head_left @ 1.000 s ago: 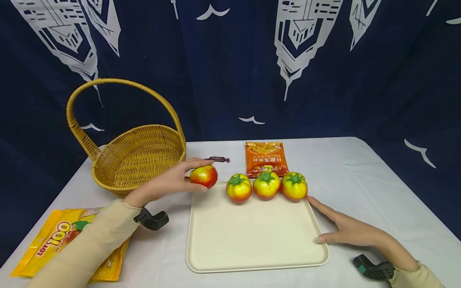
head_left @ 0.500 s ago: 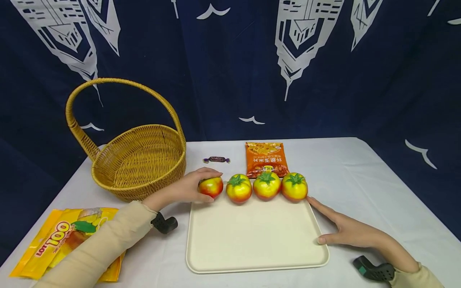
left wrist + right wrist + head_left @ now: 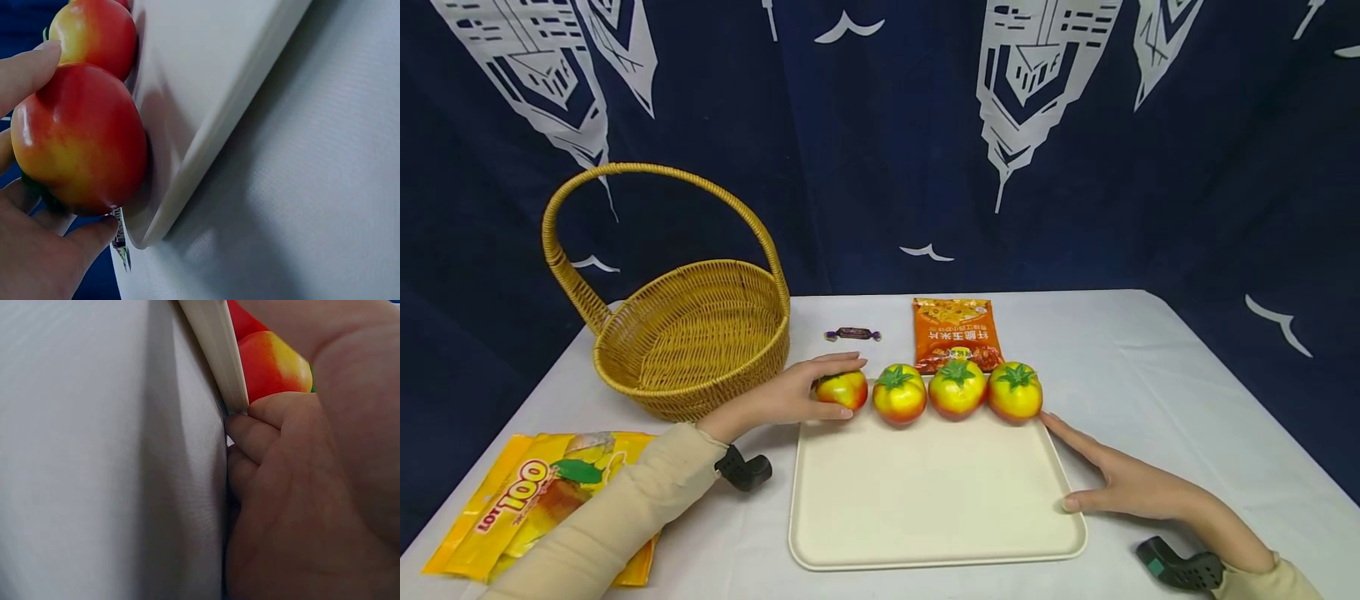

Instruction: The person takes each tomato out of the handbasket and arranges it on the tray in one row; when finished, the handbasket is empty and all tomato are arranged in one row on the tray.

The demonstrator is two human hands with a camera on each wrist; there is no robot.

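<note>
A yellow-and-red tomato is held by my left hand, thumb on one side and fingers on the other. It sits at the far left corner of the cream tray, beside a row of three similar tomatoes with green leafy tops. In the left wrist view a neighbouring tomato is close against it. My right hand rests at the tray's right edge, fingers extended and thumb on the rim. Its fingertips reach the far right corner near the rightmost tomato.
A wicker basket with a tall handle stands at the back left. Yellow snack bags lie at the front left, partly under my left sleeve. Behind the tray are a small wrapped candy and an orange snack packet.
My left hand has brought its tomato right and slightly nearer, into line with the other three. The candy has come fully into sight. My right hand stays at the tray.
</note>
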